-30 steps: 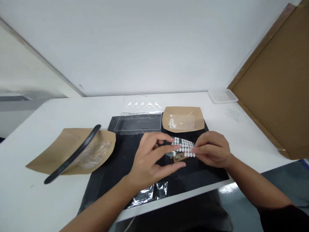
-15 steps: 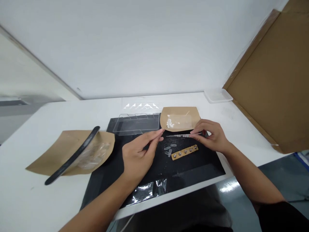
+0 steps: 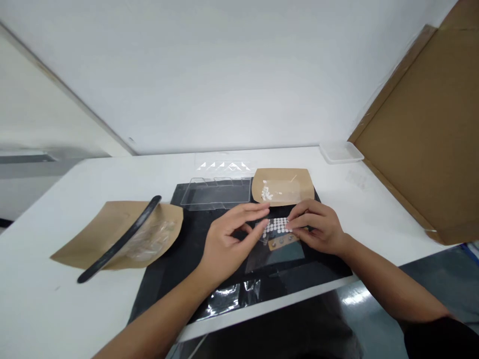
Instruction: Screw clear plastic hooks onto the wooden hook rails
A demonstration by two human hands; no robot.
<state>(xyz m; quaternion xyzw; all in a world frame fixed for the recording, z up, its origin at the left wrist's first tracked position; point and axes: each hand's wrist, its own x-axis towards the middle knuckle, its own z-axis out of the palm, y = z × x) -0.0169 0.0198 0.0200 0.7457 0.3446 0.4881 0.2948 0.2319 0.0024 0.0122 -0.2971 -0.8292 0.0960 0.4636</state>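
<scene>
A clear sheet of round white stickers lies nearly level over the black mat. My right hand grips the sheet's right side with bent fingers. At its left edge is my left hand, thumb and fingers apart; the thumb tip is by the stickers, and I cannot tell if it touches them. Under the sheet's near side shows a tan strip with small metal studs, partly covered. The small clear pieces beside the strip are mostly hidden.
Behind my hands is a brown paper tray with white bits. A clear plastic tray stands to its left. Far left, a black curved bar crosses another brown paper piece. A clear box and cardboard are right.
The sticker sheet has turned from edge-on to face-up and come down over the metal-studded strip. My left hand has moved right to its edge, its pinched fingers now spread.
</scene>
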